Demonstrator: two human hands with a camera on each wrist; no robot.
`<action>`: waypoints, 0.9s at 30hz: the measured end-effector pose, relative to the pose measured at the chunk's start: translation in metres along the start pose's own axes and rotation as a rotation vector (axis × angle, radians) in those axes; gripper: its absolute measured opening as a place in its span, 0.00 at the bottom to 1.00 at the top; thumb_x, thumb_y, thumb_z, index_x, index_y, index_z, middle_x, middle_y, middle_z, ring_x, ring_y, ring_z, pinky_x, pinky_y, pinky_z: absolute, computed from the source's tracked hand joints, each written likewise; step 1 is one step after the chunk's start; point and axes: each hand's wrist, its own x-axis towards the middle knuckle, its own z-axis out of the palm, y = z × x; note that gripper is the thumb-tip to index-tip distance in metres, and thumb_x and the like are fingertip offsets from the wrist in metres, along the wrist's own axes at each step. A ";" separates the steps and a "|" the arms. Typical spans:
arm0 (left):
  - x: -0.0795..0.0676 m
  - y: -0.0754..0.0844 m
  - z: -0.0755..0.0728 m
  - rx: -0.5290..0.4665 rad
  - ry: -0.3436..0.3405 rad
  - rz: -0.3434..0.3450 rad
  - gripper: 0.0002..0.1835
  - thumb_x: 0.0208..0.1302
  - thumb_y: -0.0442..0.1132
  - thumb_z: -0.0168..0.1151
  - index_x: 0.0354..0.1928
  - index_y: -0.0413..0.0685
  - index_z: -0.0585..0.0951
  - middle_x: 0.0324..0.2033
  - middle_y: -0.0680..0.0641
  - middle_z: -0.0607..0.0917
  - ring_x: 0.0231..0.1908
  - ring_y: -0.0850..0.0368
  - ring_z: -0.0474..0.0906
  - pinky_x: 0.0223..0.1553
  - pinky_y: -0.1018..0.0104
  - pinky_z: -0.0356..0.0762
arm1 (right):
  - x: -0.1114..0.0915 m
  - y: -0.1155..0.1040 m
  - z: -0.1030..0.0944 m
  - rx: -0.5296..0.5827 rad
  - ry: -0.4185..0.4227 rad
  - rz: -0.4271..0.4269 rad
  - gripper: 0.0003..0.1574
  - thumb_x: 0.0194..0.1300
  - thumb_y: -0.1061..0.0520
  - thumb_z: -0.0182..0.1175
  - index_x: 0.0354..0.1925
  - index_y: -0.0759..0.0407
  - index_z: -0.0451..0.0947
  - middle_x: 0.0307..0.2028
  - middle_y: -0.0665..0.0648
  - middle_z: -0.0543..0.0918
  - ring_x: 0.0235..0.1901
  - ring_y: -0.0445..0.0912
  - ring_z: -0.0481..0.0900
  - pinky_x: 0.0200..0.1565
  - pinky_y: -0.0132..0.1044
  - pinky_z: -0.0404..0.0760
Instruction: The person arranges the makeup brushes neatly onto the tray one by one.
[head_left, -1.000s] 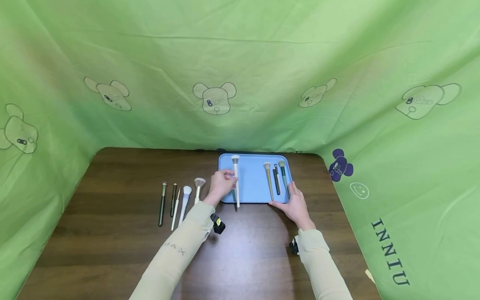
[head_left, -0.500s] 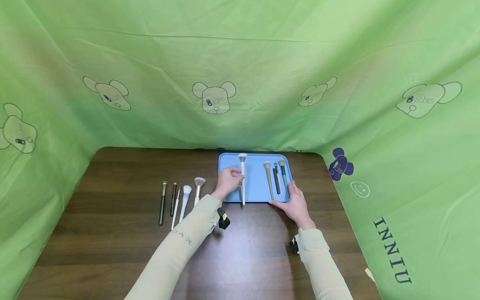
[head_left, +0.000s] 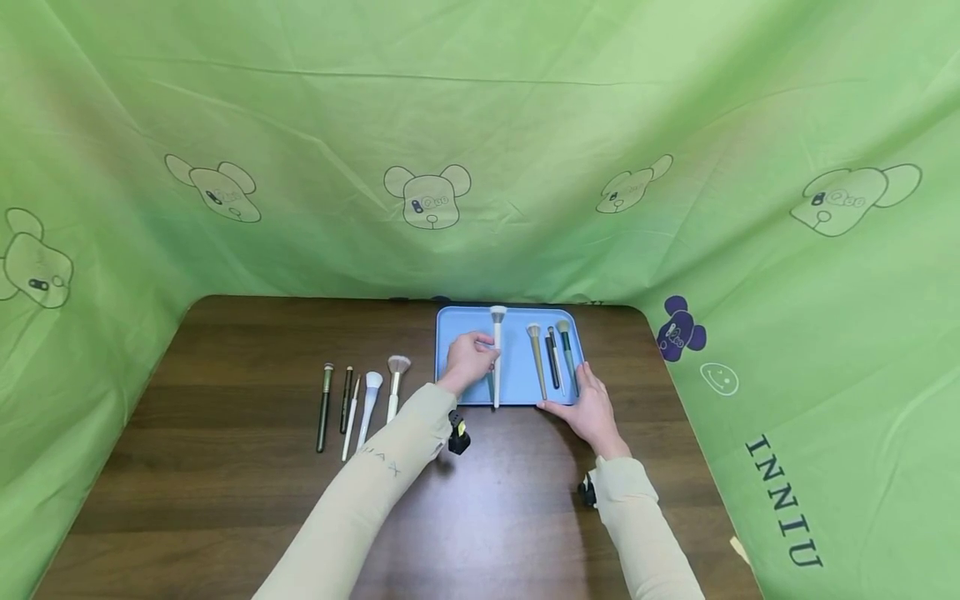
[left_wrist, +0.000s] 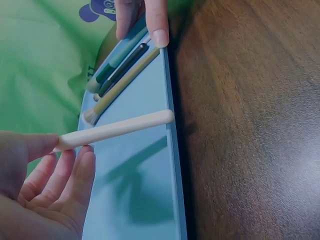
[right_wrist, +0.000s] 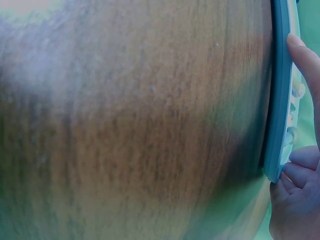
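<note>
My left hand (head_left: 471,358) pinches a white-handled makeup brush (head_left: 497,367) between thumb and fingertips, bristles pointing away, above the blue tray (head_left: 517,379). In the left wrist view its white handle end (left_wrist: 150,120) appears over the tray's near rim, and a shadow falls on the tray floor. My right hand (head_left: 592,408) holds the tray's near right corner, thumb on the front rim and fingers along the right side. Inside the tray, at its right, lie a tan-handled brush (head_left: 537,362), a small dark brush (head_left: 552,364), a thin pale-handled one and a green brush (head_left: 567,354).
Left of the tray, several makeup brushes lie side by side on the brown wooden table (head_left: 225,500): a dark one (head_left: 324,412), a white-blue one (head_left: 369,404) and a fan-topped white one (head_left: 396,383) among them. Green printed cloth (head_left: 427,100) hangs around the table.
My left hand has carried the white-handled brush to the right over the tray, from near its left edge toward the middle. My right hand has stayed at the corner.
</note>
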 end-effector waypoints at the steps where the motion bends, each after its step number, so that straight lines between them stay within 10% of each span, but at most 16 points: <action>1: 0.001 0.000 0.001 0.002 -0.002 0.001 0.09 0.66 0.32 0.69 0.46 0.38 0.84 0.28 0.46 0.87 0.24 0.57 0.83 0.27 0.68 0.82 | 0.000 0.000 0.000 -0.002 0.001 0.001 0.74 0.50 0.35 0.78 0.73 0.79 0.54 0.74 0.78 0.54 0.72 0.70 0.54 0.69 0.59 0.59; 27: 0.036 0.043 0.033 -0.030 0.075 -0.007 0.10 0.64 0.31 0.70 0.47 0.41 0.86 0.31 0.45 0.89 0.26 0.56 0.86 0.28 0.68 0.82 | 0.000 -0.001 -0.001 0.019 0.005 0.005 0.74 0.50 0.36 0.79 0.73 0.78 0.55 0.73 0.77 0.55 0.71 0.70 0.56 0.68 0.59 0.60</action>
